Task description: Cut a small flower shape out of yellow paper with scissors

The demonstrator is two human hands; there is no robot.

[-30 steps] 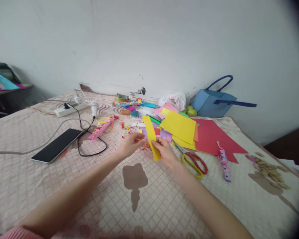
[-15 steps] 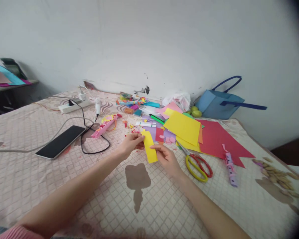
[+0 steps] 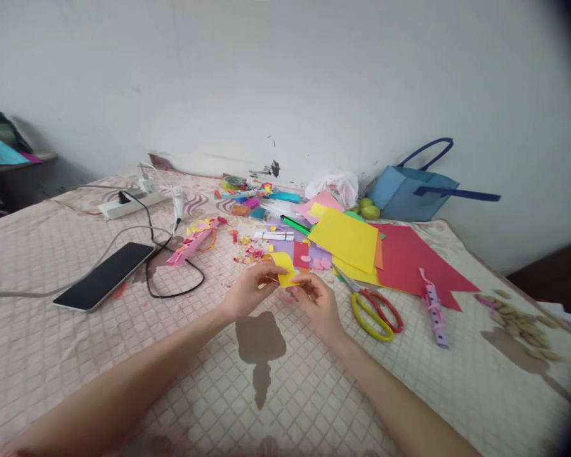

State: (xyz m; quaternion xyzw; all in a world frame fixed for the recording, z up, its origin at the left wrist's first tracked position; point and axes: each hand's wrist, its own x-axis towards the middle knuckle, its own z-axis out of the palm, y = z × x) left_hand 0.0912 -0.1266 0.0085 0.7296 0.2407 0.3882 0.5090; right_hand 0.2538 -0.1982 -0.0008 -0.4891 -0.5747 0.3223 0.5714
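A small yellow paper piece [image 3: 284,261] is curved between my two hands above the tablecloth. My left hand [image 3: 252,291] pinches its left side, fingers closed on it. On the right, my right hand [image 3: 318,303] grips the lower right edge between thumb and fingers. Small paper scraps [image 3: 250,252] lie just behind my hands. Scissors [image 3: 374,311] with yellow and red handles rest to the right of my right hand, their blades pointing at the yellow sheets [image 3: 346,238].
A phone [image 3: 105,276], a looped black cable and a power strip [image 3: 133,202] are at left. Red paper [image 3: 409,263], a rolled purple paper [image 3: 436,315] and a blue bag [image 3: 409,193] are at right. Markers [image 3: 273,235] lie behind the hands.
The yellow piece, earlier stretched long and nearly flat toward me, is now bent and looks shorter. My hands have turned its near end upward. The view has shifted slightly.
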